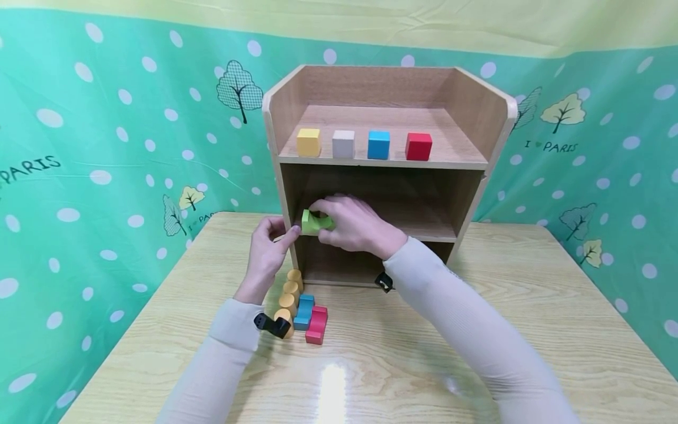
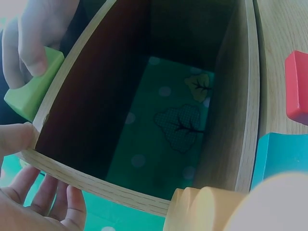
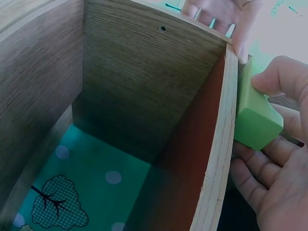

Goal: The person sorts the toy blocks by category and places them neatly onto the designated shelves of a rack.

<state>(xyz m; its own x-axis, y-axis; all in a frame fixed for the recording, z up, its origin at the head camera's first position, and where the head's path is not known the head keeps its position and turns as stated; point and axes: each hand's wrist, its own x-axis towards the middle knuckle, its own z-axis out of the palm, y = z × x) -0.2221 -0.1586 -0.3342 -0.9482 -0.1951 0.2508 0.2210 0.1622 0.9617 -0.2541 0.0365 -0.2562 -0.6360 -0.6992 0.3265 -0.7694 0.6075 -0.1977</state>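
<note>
The green block is pinched by the right hand at the front-left corner of the middle shelf; the side panel is gripped by the left hand. Light, rigid handling is expected; flat sides should be grasped.

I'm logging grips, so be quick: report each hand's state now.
Left hand: closed, gripping the wooden shelf at its left side edge.
Right hand: closed, holding the green block.
</note>
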